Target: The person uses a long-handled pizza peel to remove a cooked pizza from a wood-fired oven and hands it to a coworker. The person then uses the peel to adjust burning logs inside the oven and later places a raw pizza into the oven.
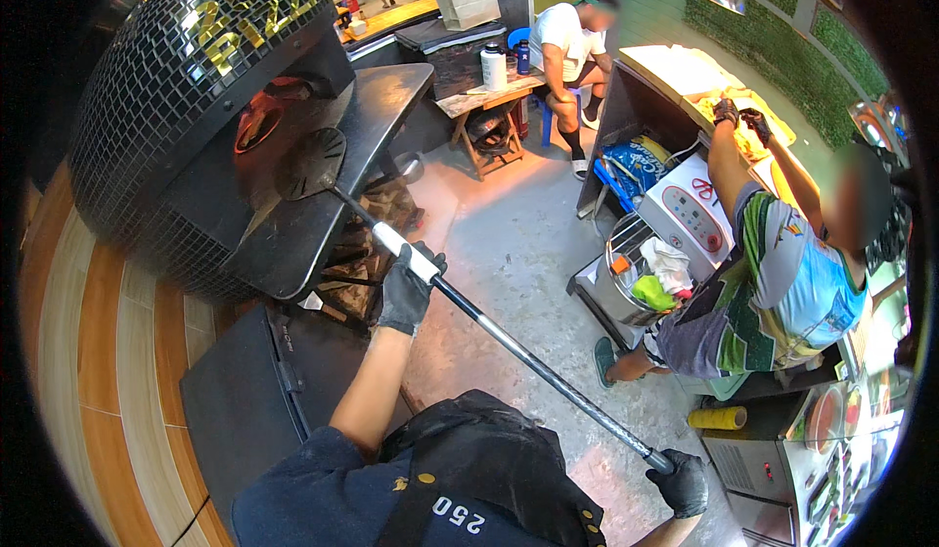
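Observation:
A long-handled metal pizza turning peel [513, 345] stretches diagonally across my view. My left hand [408, 290], in a black glove, grips its white sleeve [405, 252] partway along the shaft. At the near end, my black-gloved right hand [681, 482] is closed around the grip. The round slotted peel head [314, 164] is over the dark shelf [389, 100] in front of the oven mouth, and nothing lies on it. Behind it rises a domed pizza oven [161, 107] covered in small dark tiles. An orange glow [260, 118] shows inside its opening.
Split firewood [385, 217] is stacked under the oven shelf. A black chest-like box [235, 386] stands at my left. To the right, a co-worker [777, 276] handles something yellow at a counter beside a mixer [689, 210]. Another person [561, 56] sits beyond a small wooden table [491, 96].

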The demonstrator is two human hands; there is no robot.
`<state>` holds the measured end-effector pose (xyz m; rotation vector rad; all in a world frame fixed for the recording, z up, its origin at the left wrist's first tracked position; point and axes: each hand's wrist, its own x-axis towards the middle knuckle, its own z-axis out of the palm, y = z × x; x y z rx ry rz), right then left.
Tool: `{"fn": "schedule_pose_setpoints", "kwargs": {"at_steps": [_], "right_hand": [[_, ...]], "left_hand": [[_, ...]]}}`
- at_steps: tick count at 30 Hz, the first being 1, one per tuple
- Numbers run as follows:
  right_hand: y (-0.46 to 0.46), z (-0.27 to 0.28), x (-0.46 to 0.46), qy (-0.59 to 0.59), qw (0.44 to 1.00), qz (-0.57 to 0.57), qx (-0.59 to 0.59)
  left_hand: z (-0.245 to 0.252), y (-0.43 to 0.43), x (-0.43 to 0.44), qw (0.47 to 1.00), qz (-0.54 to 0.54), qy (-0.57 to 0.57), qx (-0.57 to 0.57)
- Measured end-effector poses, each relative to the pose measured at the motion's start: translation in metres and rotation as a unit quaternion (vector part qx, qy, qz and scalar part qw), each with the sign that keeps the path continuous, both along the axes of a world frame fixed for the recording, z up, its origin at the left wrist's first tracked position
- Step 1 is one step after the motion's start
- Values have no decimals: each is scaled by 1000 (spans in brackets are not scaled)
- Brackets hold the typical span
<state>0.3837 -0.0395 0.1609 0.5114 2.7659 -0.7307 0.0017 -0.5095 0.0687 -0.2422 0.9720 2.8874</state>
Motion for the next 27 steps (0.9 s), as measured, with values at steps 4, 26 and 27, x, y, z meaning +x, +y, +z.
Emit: {"fn": "schedule_pose_setpoints", "kwargs": {"at_steps": [4,26,27], "right_hand": [[14,-34,25,-54,997,-46,1],[15,-8,-18,30,998,23,-45],[11,1,-24,24,998,27,-42]], "left_hand": [[-3,19,1,999,15,-32,-36],[14,22,12,985,70,-94,-129],[16,22,14,989,58,-68,-119]]}}
